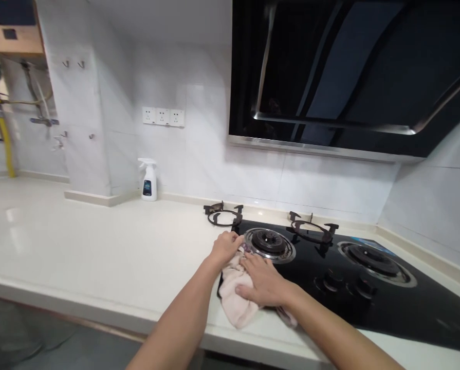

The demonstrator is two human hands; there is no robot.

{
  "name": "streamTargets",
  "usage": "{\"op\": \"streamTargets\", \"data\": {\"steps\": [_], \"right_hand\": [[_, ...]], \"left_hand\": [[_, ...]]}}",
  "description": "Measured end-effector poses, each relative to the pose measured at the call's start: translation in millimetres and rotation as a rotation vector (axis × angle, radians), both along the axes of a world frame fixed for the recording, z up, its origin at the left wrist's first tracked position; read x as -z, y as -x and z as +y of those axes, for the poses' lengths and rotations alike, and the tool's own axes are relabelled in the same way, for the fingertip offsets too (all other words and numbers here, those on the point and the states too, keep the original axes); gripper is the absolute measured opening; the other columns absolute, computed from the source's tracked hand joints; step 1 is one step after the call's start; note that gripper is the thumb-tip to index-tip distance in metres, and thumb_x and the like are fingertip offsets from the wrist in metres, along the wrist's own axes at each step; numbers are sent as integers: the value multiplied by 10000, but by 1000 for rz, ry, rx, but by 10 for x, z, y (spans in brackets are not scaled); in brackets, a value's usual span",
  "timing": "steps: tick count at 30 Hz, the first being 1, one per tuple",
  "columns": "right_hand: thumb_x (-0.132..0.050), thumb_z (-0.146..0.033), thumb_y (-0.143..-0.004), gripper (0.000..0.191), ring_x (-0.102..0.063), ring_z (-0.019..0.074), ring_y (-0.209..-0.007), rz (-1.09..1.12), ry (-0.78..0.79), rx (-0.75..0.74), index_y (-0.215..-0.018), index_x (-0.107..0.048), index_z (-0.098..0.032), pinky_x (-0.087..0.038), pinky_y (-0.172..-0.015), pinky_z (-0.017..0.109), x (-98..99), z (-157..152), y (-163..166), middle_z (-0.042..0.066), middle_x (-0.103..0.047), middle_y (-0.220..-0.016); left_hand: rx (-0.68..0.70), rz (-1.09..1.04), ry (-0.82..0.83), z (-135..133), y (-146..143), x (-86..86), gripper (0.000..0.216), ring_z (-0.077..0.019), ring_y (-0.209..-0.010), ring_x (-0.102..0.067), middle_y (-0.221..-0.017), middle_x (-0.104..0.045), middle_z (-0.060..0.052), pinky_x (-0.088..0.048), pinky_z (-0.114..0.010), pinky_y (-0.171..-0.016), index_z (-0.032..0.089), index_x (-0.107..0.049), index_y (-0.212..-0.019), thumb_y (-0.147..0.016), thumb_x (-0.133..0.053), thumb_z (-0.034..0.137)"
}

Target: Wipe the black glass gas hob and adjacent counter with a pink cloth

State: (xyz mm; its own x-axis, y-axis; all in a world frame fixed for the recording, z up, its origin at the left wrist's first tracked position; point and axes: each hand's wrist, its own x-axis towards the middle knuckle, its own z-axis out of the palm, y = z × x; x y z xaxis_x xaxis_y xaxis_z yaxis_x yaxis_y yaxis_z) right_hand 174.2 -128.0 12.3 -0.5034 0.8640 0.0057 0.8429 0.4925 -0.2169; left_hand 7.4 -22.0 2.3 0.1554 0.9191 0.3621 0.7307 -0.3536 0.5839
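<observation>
A pale pink cloth (235, 295) lies bunched over the left front edge of the black gas stove (302, 293), with part of it hanging onto the white counter. My left hand (226, 246) has its fingers curled on the cloth's upper end, close to the left burner (270, 242). Pressed down on the cloth from the right, my right hand (263, 280) grips it between thumb and fingers. The fingertips of both hands are partly hidden in the folds.
Two black pan supports, the left one (225, 218) and the right one (310, 231), sit off their burners along the stove's back. The right burner (376, 263) and two knobs (333, 280) lie to my right. A white spray bottle (148, 180) stands by the wall. Above hangs a black range hood (330, 72).
</observation>
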Motion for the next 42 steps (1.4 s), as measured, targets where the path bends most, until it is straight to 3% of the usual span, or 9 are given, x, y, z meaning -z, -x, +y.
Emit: {"op": "streamTargets", "data": {"steps": [4, 8, 15, 21, 26, 42], "right_hand": [[-536, -673, -849, 924, -276, 390, -1451, 30, -18, -84, -1594, -254, -205, -193, -1152, 575, -29, 258, 433, 164, -249, -1649], [-549, -608, -857, 873, -332, 375, -1394, 68, -65, -110, -1586, -270, -216, -248, -1114, 557, -4, 336, 571, 157, -333, -1606], [-491, -529, -919, 714, -337, 327, -1368, 159, -144, -84, -1547, -324, -233, -266, -1099, 507, 101, 239, 495, 129, -375, -1567], [-504, -538, -907, 719, -346, 368, -1358, 171, -130, -106, -1529, -358, -207, -260, -1092, 554, 100, 289, 457, 166, -392, -1538], [-482, -546, -913, 714, -337, 373, -1370, 172, -125, -120, -1521, -369, -189, -257, -1101, 550, 95, 299, 426, 181, -375, -1547], [-468, -530, -908, 672, -347, 383, -1370, 166, -113, -182, -1468, -449, -158, -278, -1084, 558, 68, 310, 340, 200, -428, -1505]], "left_hand": [[-162, 100, 27, -31, 80, -61, 386, -325, -1160, -599, -1167, -686, -124, -443, -446, -987, 239, -747, -990, -919, -510, 536], [-232, 137, 41, -15, 139, -73, 358, -297, -1218, -577, -1232, -681, -91, -402, -458, -1049, 263, -734, -1046, -927, -507, 513], [-137, 223, 66, -7, 123, -69, 436, -297, -1178, -608, -1152, -727, -73, -385, -489, -1055, 271, -752, -983, -945, -427, 559], [-122, 278, 83, 13, 121, -108, 493, -304, -1172, -608, -1157, -719, -85, -386, -492, -1045, 256, -745, -1003, -970, -364, 567], [-114, 267, 85, 24, 123, -101, 463, -294, -1129, -626, -1097, -733, -79, -397, -456, -1019, 245, -743, -921, -970, -385, 536], [-140, 235, 89, -22, 122, -111, 423, -244, -1045, -653, -1070, -743, -52, -424, -385, -994, 242, -750, -917, -962, -418, 501]]}}
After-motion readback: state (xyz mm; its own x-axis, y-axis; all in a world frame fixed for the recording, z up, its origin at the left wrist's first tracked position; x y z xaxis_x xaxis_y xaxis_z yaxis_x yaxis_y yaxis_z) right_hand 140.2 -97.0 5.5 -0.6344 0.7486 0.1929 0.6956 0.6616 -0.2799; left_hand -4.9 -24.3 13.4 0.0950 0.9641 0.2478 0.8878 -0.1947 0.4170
